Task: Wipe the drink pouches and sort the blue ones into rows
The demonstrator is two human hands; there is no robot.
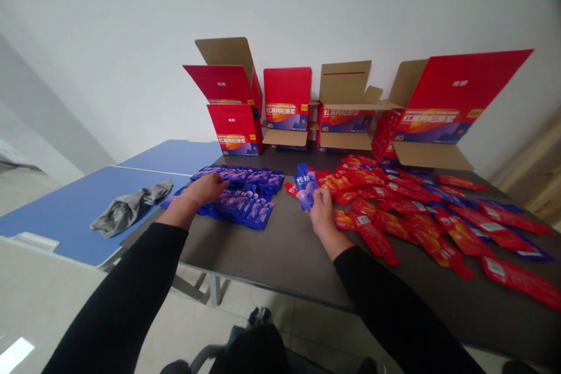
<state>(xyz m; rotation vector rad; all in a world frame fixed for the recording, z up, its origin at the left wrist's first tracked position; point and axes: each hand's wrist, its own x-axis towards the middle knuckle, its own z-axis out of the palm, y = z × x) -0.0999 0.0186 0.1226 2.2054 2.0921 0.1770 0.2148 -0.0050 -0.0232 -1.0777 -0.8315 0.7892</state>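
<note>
Upright above the dark table, a blue-purple pouch with white characters is gripped at its lower right edge by my right hand. My left hand is over the rows of blue pouches on the left, its fingers curled together; what they hold, if anything, is hidden. Those blue pouches lie overlapping in two rough rows. Beyond my right hand spreads a loose heap of red pouches, with some blue ones mixed in.
Red printed cartons with raised flaps line the back: a stacked pair at left, more in the middle, and a large one at right. A grey cloth lies on the blue table. A wall stands behind.
</note>
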